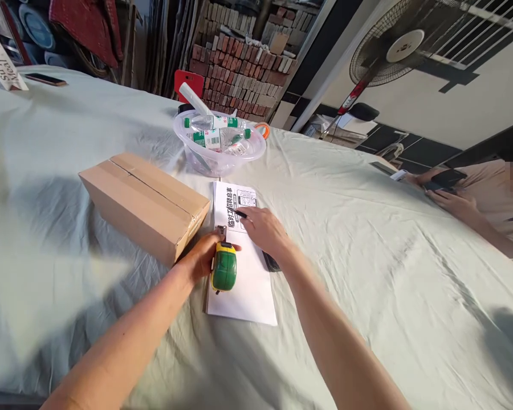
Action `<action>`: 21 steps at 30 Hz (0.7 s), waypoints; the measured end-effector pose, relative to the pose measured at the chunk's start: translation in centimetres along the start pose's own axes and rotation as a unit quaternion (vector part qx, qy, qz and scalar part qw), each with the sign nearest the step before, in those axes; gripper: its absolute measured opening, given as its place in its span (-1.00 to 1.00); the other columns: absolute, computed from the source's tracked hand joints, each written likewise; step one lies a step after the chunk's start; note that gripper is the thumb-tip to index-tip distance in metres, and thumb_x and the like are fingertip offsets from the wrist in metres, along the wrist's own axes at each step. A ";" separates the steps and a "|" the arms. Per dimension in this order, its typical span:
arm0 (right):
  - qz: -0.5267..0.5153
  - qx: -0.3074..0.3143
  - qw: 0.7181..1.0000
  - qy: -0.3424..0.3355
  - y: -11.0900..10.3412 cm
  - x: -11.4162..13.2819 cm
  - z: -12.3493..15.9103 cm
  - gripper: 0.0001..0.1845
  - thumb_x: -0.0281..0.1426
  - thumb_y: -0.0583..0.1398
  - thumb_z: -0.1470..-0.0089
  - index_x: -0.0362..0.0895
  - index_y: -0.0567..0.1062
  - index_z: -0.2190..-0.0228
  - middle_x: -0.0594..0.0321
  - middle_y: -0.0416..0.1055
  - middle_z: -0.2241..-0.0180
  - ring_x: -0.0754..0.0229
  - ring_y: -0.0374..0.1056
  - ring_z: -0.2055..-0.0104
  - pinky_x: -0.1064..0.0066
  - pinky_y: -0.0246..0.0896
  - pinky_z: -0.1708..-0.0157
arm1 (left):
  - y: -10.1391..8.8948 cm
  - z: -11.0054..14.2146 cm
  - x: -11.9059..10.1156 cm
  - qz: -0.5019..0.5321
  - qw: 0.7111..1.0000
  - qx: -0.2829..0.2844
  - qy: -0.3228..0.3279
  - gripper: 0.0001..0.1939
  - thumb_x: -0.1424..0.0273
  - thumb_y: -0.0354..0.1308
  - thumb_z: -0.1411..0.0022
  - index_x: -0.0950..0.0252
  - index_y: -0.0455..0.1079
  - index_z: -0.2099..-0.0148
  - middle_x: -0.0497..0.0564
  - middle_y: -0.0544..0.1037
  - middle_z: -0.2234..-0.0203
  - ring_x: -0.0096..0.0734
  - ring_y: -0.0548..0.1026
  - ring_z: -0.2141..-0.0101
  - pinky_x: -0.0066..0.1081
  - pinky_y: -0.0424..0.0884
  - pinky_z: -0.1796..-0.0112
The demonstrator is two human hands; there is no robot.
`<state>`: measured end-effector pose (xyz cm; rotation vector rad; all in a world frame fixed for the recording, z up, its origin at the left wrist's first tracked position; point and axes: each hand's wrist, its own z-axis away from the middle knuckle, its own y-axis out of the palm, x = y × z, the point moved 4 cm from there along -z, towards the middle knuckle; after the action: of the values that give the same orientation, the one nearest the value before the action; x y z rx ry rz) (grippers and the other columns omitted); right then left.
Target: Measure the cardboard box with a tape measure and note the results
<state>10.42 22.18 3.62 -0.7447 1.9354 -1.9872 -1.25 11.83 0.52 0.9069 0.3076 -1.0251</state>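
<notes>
My left hand [206,253] is closed around a green and yellow tape measure [225,270], held over a stack of white paper [243,304]. The tape's metal end shows near my fingertips. Pinched in my right hand [265,226] is a black pen [240,214], its tip over the printed upper part of the top sheet, which carries large Chinese characters and a drawing. Partly hidden under my right wrist, a dark flat object [272,262] lies at the paper's right edge. Close on the left of my left hand stands a closed brown cardboard box [141,199].
Beyond the paper stands a clear plastic basin [216,162] with green-capped bottles. A phone [46,79] and a small printed card [2,61] are at the far left. Another person's hands [448,199] hold a dark device at right. A fan [393,48] stands behind the cloth-covered table [367,285].
</notes>
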 end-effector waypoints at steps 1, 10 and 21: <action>0.004 0.019 0.999 -0.031 0.2 0.7 -1.7 -0.54 -0.47 0.01 -0.19 -0.03 0.45 -0.07 0.19 0.45 -0.08 0.02 0.33 -0.08 0.18 0.15 -0.12 | 0.0 0.0 0.0 0.013 1.000 -0.004 0.004 -0.75 0.37 0.07 -0.23 0.38 0.38 0.09 0.17 0.63 0.35 -0.43 0.43 0.61 -0.47 0.29 0.61; 0.058 0.064 0.996 0.008 3.4 -1.8 -12.0 -0.37 -0.53 0.02 -0.13 -0.14 0.24 -0.24 0.07 0.23 -0.26 -0.05 0.24 -0.18 0.14 0.13 -0.14 | -0.1 -0.8 -0.2 0.087 0.996 0.028 0.000 -0.75 0.48 0.00 -0.21 0.34 0.31 0.05 0.10 0.59 0.47 -0.42 0.43 0.65 -0.48 0.26 0.59; 0.052 0.167 0.982 0.066 1.6 -5.8 -15.8 -0.24 -0.02 0.29 0.07 -0.07 0.39 -0.13 0.00 0.38 -0.11 -0.18 0.24 -0.17 0.08 0.21 -0.04 | -0.6 -3.1 0.8 0.102 0.994 0.035 0.017 -0.77 0.38 0.04 -0.18 0.25 0.15 0.10 0.10 0.56 0.47 -0.41 0.39 0.67 -0.48 0.26 0.61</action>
<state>6.58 38.48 1.43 -0.4265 1.6043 -2.2648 -0.77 13.62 -2.14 0.9982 0.2032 -0.8373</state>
